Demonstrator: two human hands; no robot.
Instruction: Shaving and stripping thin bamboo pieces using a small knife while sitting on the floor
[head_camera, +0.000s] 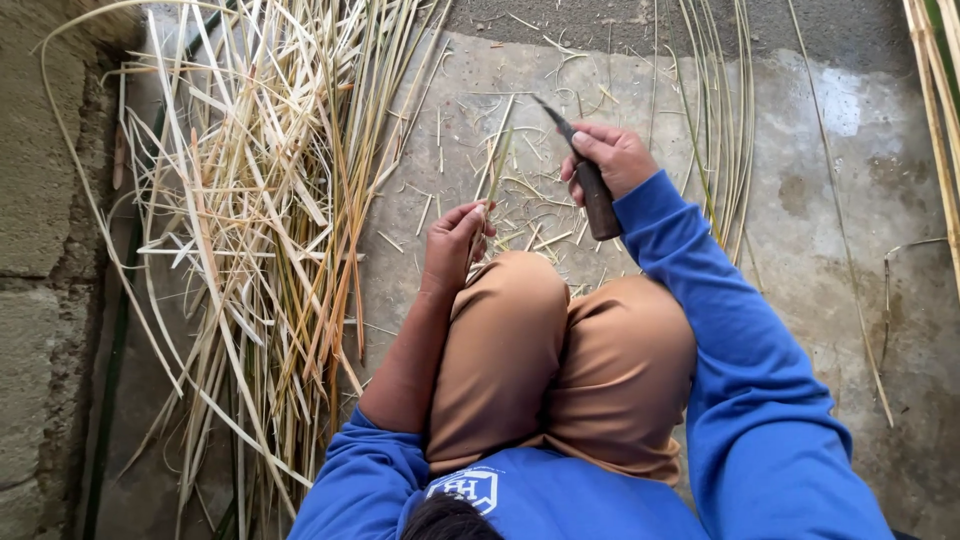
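Clenched on the knife (588, 170), our right hand (612, 158) angles its blade away, while our left hand (455, 243) pinches a thin strip (497, 160) steady above the knees.

The knife (585, 172) had a dull dark metal blade and a worn brown wooden handle. Left, dry matt cane strips (260, 200) lay on a rough, stained concrete floor (820, 200).

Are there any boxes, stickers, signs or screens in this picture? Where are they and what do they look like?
No boxes, signs or screens.
Logo print: on the blue shirt at the bottom edge, below the tan knees; a white six-sided outline with white shapes inside, partly hidden by dark hair.
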